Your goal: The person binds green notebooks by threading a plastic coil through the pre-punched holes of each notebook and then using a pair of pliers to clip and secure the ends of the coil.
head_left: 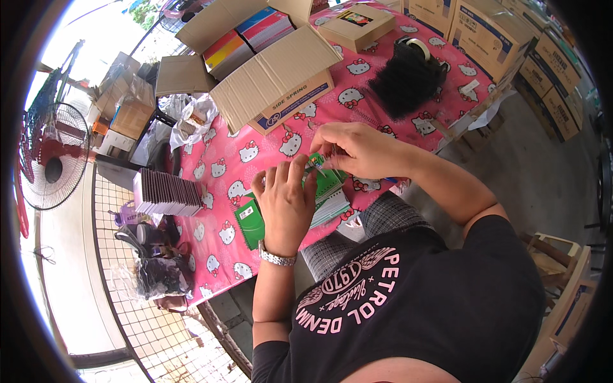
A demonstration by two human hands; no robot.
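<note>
Both my hands meet over a stack of green-covered notebooks [332,205] at the near edge of the table. My left hand [284,201], with a metal watch at the wrist, has its fingers bent and its thumb pressed to the edge of a small green notebook [316,161] raised off the stack. At the same edge, my right hand [361,150] is closed in a pinch; a thin dark piece shows by its fingertips, too small to name. Another green notebook [250,218] lies flat on the table, partly behind my left wrist.
A pink patterned cloth [217,169] covers the table. An open carton [274,83] holds colourful notebooks. Black spiral coils [402,83] lie in a heap beside a tape roll [418,48]. At left stand a row of dark-edged notebooks [167,193] and a fan [54,159]. Cartons [482,35] rise behind.
</note>
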